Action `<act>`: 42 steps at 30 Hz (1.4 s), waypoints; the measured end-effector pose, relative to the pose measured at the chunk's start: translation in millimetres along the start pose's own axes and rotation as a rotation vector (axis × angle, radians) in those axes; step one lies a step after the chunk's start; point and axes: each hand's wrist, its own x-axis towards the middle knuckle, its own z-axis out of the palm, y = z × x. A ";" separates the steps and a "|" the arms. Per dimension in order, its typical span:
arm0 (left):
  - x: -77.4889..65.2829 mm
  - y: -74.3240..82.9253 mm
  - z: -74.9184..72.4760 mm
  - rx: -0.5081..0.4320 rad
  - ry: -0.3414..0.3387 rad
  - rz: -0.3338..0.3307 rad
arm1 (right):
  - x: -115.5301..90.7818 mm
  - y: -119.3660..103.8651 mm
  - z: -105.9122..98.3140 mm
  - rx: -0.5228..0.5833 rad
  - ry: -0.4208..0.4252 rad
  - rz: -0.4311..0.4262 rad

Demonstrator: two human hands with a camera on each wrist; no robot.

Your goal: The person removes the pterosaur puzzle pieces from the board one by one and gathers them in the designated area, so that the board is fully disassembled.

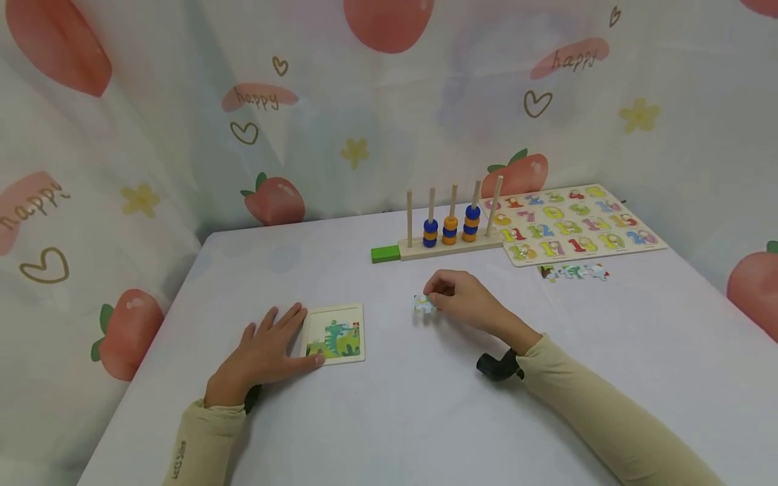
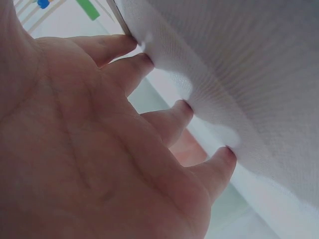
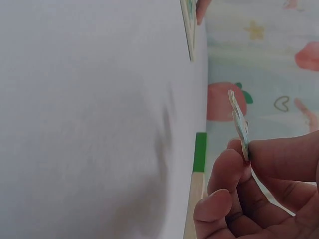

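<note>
Between thumb and fingertips my right hand [image 1: 464, 300] pinches a light-blue jigsaw piece [image 1: 423, 304], held above the table; the right wrist view shows the thin piece [image 3: 239, 124] edge-on. My left hand [image 1: 261, 351] lies with spread fingers at the left side of a square puzzle frame [image 1: 363, 331], its thumb at the lower edge. Inside the frame, a green dinosaur picture [image 1: 334, 341] fills the lower part, and the upper part shows bare backing. In the left wrist view the fingertips [image 2: 184, 107] rest on the white cloth.
Behind stands a wooden peg abacus [image 1: 450, 246] with blue and orange beads and a green end [image 1: 385, 254]. To its right lies a number board [image 1: 583, 226]. Several loose jigsaw pieces [image 1: 574, 272] lie just in front of that board. A patterned curtain [image 1: 395, 121] borders the white table [image 1: 413, 418].
</note>
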 end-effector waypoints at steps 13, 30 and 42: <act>2.0 -1.2 2.8 -0.002 0.000 -0.005 | -19.6 9.4 -33.9 -0.048 0.073 0.047; 0.5 -1.0 2.5 0.008 0.011 0.007 | -53.0 40.3 -85.9 -0.106 0.153 0.135; 1.9 -1.3 3.9 0.010 0.010 0.005 | -76.4 69.4 -117.2 -0.199 0.196 0.176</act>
